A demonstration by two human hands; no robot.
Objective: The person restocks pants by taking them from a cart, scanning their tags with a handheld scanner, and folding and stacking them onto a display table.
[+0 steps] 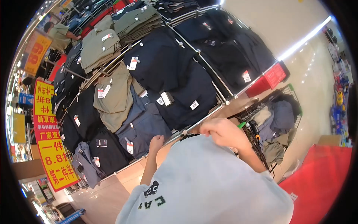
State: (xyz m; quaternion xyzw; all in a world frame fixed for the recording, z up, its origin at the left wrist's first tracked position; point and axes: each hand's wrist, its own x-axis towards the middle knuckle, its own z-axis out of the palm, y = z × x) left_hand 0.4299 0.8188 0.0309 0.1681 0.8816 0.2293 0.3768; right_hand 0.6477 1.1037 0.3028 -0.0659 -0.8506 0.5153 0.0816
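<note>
My left hand (157, 143) is closed in a loose fist in front of the rack, close to a pair of blue-grey trousers (143, 125); nothing shows in it. My right hand (222, 132) is bent at the wrist before my chest, its fingers curled. Whatever it may hold is hidden. Below both hands is my light blue shirt (220, 179) with a cat print. Olive-brown trousers (113, 95) and dark navy trousers (179, 89) lie folded on the rack, with white and orange tags.
A metal rail (220, 107) edges the rack. To the right stands a shopping cart (296, 99) holding clothes. A red-covered surface (320, 175) is at lower right. Yellow and red signs (54, 149) hang at left. Another person (61, 35) stands beyond the rack.
</note>
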